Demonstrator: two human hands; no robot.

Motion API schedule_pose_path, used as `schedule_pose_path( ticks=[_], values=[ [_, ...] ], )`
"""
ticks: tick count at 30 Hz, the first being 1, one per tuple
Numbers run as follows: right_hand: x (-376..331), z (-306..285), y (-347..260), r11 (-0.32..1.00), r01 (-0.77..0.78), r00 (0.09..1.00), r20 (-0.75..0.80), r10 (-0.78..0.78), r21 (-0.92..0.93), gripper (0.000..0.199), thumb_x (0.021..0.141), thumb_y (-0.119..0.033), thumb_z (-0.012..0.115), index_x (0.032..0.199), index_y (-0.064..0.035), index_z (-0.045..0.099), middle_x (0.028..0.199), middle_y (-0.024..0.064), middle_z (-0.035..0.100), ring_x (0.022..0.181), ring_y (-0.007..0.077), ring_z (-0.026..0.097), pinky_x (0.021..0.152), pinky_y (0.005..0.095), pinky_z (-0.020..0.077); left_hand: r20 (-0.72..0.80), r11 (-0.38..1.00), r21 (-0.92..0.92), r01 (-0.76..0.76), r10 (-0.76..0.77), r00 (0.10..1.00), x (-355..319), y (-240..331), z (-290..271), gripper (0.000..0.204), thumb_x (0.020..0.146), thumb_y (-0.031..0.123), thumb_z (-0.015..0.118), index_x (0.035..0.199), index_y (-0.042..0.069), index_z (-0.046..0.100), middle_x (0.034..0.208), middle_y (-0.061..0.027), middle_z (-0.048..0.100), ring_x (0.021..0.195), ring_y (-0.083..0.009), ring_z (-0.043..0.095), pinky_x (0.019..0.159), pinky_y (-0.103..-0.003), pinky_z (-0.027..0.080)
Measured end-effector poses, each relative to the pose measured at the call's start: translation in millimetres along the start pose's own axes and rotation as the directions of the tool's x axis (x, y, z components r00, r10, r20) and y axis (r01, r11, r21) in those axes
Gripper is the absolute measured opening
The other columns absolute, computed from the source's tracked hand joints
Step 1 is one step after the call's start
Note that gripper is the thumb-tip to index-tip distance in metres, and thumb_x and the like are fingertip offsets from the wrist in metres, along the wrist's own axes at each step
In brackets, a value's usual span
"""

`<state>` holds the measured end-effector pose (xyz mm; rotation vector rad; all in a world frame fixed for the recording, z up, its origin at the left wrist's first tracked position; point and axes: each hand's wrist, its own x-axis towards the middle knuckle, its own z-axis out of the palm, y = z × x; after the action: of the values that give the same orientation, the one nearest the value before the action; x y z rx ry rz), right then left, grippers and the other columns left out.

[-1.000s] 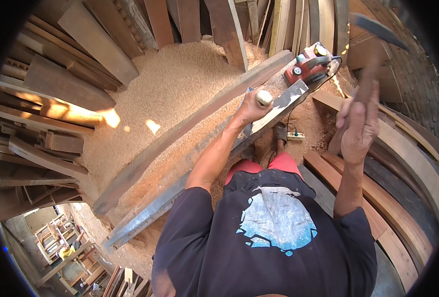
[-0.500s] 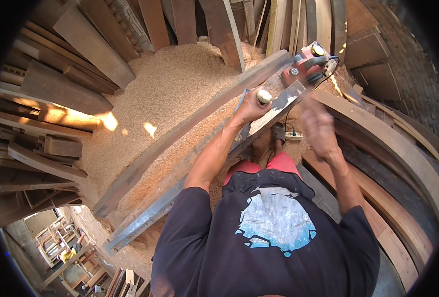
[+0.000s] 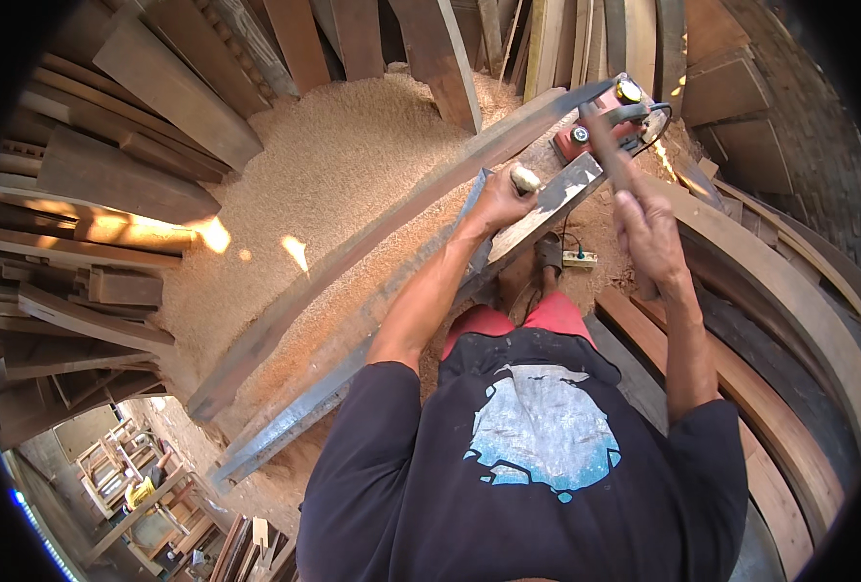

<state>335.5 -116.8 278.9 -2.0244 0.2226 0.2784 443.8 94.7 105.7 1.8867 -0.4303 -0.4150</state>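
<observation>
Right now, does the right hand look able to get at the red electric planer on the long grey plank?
Probably yes: the right hand hangs just short of the red electric planer, nothing lying between; the left hand grips a pale knob lower down.

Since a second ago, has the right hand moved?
Yes. The right hand has swung down and left, from raised beside the curved boards toward the red power planer on the plank.
</observation>
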Motion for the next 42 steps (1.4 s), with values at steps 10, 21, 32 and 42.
schedule_pose_path(
  ticks=[10,21,32,42],
  values=[
    [4,17,25,0.951,-0.215,0.974,0.122,0.191,0.224,0.054,0.103,-0.015,0.054,0.155,-0.008,0.043,0.078,0.0,0.053,0.062,0.0081,0.05,0.054,0.027,0.0477,0.042,0.98,0.195,0.038,-0.047,0.998,32,-56,42,0.033,0.079,0.022,0.074,0.102,-0.001,0.065,0.1,-0.0246,0.071,0.101,-0.0399,0.069,0.089,-0.045,0.054],
    [-4,27,61,0.986,0.114,0.979,-0.157,-0.132,-0.119,0.056,0.102,-0.015,0.055,0.155,-0.0038,0.04,0.104,0.0174,0.07,0.092,0.0281,0.07,0.084,0.0399,0.0544,0.063,0.984,0.18,-0.006,-0.005,0.998,11,-8,20,0.031,0.085,0.02,0.077,0.106,0.001,0.063,0.092,-0.0189,0.073,0.09,-0.0367,0.072,0.078,-0.041,0.055],
    [-19,43,87,0.936,-0.276,0.961,0.085,0.264,0.219,0.057,0.099,-0.012,0.055,0.153,-0.0002,0.041,0.13,0.0195,0.062,0.1,0.0222,0.062,0.091,0.0333,0.0511,0.655,0.823,0.032,0.567,-0.446,0.61,32,-13,-6,0.013,0.084,0.015,0.072,0.082,0.004,0.064,0.061,-0.0024,0.057,0.053,-0.0128,0.056,0.048,-0.031,0.045],
    [-49,81,117,0.928,-0.219,0.972,0.019,0.236,-0.301,0.053,0.098,-0.022,0.061,0.148,-0.006,0.05,0.116,0.0257,0.069,0.106,0.0435,0.066,0.09,0.0514,0.051,0.32,0.741,0.654,0.15,-0.45,0.834,-105,-73,-69,0.042,0.061,0.034,0.096,0.091,0.012,0.077,0.088,-0.0114,0.077,0.085,-0.0286,0.073,0.076,-0.042,0.055]
  ],
)
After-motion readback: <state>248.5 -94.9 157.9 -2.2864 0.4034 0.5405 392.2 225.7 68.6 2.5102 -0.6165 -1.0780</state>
